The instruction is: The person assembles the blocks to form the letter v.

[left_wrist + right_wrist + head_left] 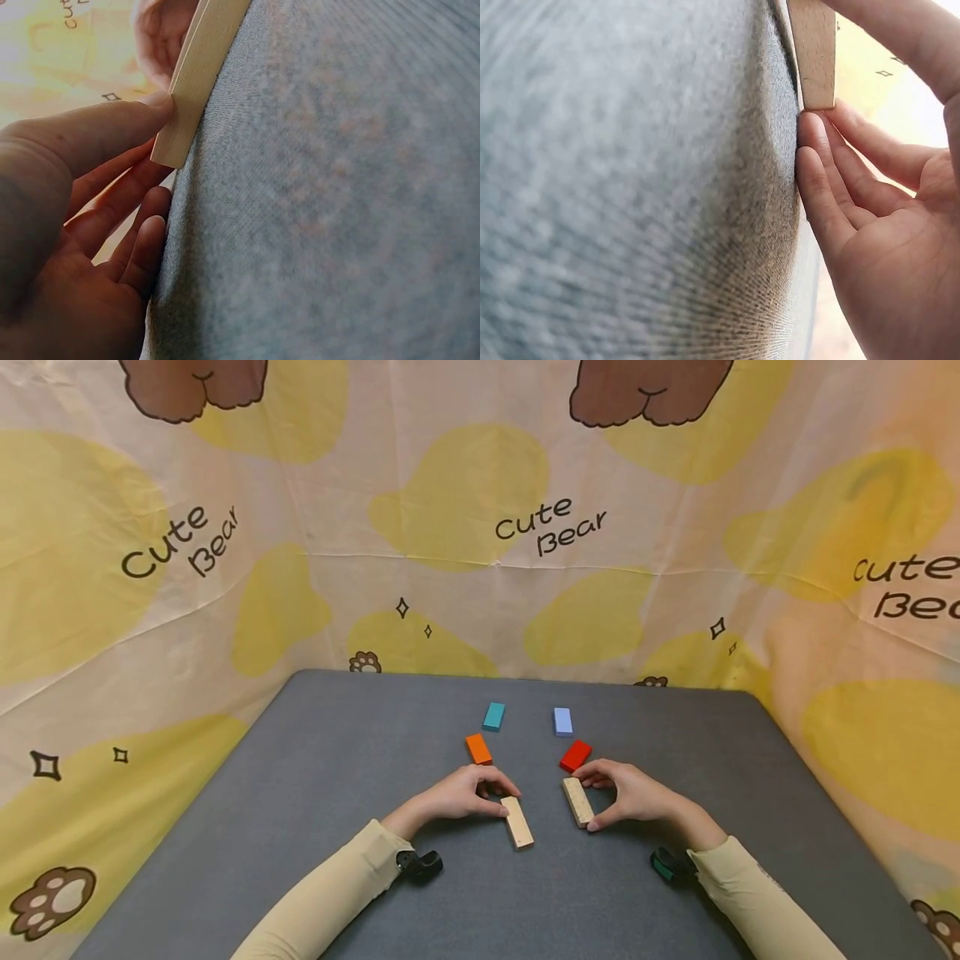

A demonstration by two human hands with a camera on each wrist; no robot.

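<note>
Main risk: bumping neighbours. The left hand (468, 792) is right by the orange block (478, 749), and the fingertips of the right hand (633, 792) are right by the red block (575, 756). A small push away from the person could knock either out of place. Head view can't settle whether knuckles or fingertips already touch them.

Second risk: twist. The left hand pinches the left wooden block (517, 823) toward its far end, thumb on a long side, fingers round the end; near end sticks out unsupported by fingers. Off-centre hold, so it could swing or tip if moved fast. The right hand spans the right wooden block (578, 802) lengthwise, thumb at near end, fingers at far end. Looks steadier, but uneven squeeze could pop it out. Grip force: can't tell.

Both wooden blocks look to be down on the grey table (337, 760), side by side with a gap, slightly angled. Teal block (493, 717) and blue block (562, 722) sit farther off.

View differences: only head shows layout and the coloured blocks. Left wrist shows the thumb pad against the wood and lower fingers curled close to the tabletop, hidden from head. Right wrist shows fingertips at the block's end; its thumb tip is out of frame there, so only head gives that contact.
</note>
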